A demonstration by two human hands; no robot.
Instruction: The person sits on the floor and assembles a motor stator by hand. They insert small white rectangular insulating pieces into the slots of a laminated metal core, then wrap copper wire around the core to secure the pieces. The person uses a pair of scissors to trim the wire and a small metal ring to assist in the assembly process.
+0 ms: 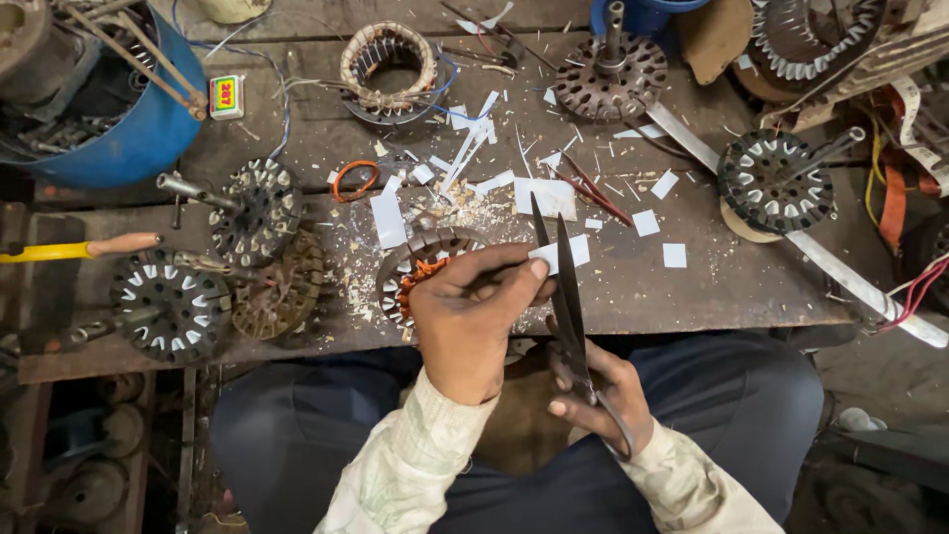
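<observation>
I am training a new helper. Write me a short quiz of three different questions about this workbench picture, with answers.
1. True or false: the right hand holds a hammer.
2. What does the left hand pinch between the blades?
A. a white paper strip
B. a copper coil
C. an orange band
3. Fill in: the wound stator beside the left hand lies on the wooden ____.

Key: 1. False, it holds black scissors. 2. A. 3. Workbench.
</observation>
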